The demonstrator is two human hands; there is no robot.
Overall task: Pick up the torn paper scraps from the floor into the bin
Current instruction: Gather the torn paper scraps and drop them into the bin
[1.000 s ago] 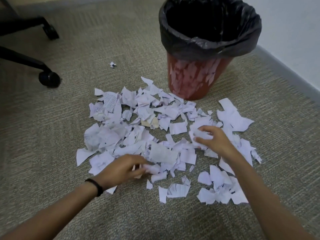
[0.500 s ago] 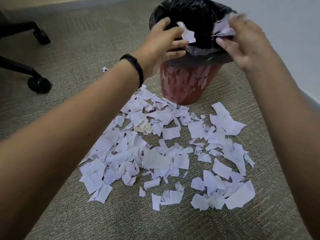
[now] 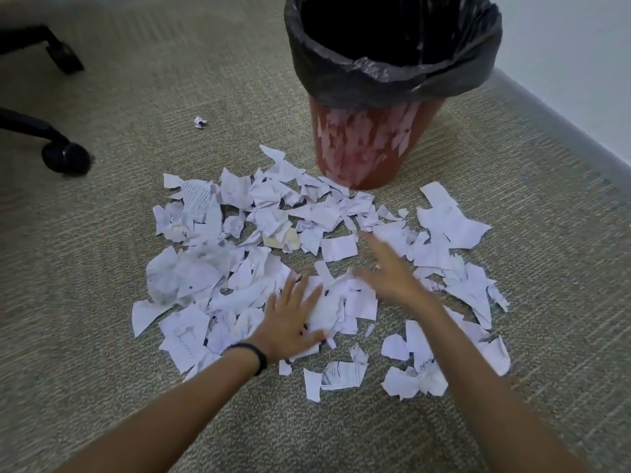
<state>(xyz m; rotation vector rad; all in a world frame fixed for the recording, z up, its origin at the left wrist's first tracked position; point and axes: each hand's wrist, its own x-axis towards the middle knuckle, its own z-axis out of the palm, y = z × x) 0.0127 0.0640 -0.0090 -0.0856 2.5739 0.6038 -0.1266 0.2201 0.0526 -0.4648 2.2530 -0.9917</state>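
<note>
Several torn white paper scraps (image 3: 259, 254) lie spread over the carpet in front of a red bin (image 3: 368, 148) lined with a black bag. My left hand (image 3: 290, 322), with a black band on its wrist, rests flat on the scraps near the pile's middle, fingers spread. My right hand (image 3: 392, 271) hovers blurred just to the right of it, fingers apart over the scraps. Neither hand holds paper. The bin stands upright just beyond the pile, at the top centre.
A small crumpled scrap (image 3: 200, 122) lies alone left of the bin. Black chair legs with a castor (image 3: 66, 158) stand at the far left. A grey skirting (image 3: 560, 131) and white wall run along the right.
Both hands were over the bin's mouth with scraps half a second ago. They have come back down to the pile with nothing in them.
</note>
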